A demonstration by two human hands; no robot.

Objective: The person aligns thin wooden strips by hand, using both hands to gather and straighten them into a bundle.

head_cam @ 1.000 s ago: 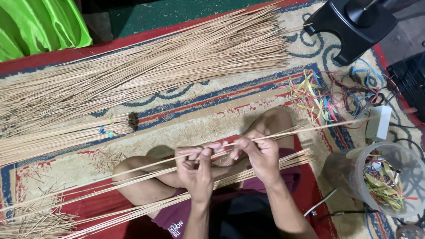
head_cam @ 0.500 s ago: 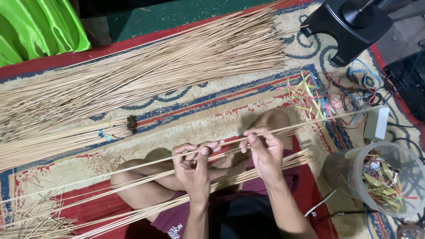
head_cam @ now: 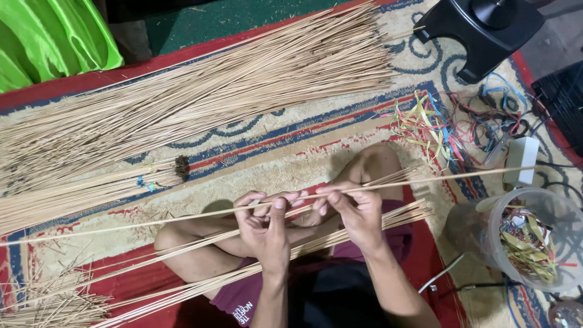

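Note:
Both of my hands pinch one long thin tan stick [head_cam: 437,178] that runs almost level across the view, from the far left edge to the white box at the right. My left hand [head_cam: 265,226] grips it near its middle with thumb and fingers. My right hand [head_cam: 353,211] holds it a little further right. Under my hands, more sticks [head_cam: 182,285] lie across my crossed legs. A big spread of the same sticks [head_cam: 200,97] covers the patterned rug [head_cam: 261,158] beyond my knees.
A tied stick bundle [head_cam: 91,188] lies at left. Short stick offcuts [head_cam: 42,300] pile up at lower left. Coloured strips and wires [head_cam: 449,124] tangle at right, next to a white box [head_cam: 523,159], a clear tub of strips [head_cam: 531,240] and a black stool [head_cam: 486,30].
The held stick has slid leftward and dropped toward level; its left tip now reaches the left edge. My hands stayed in place over my lap, fingers shifting along the stick.

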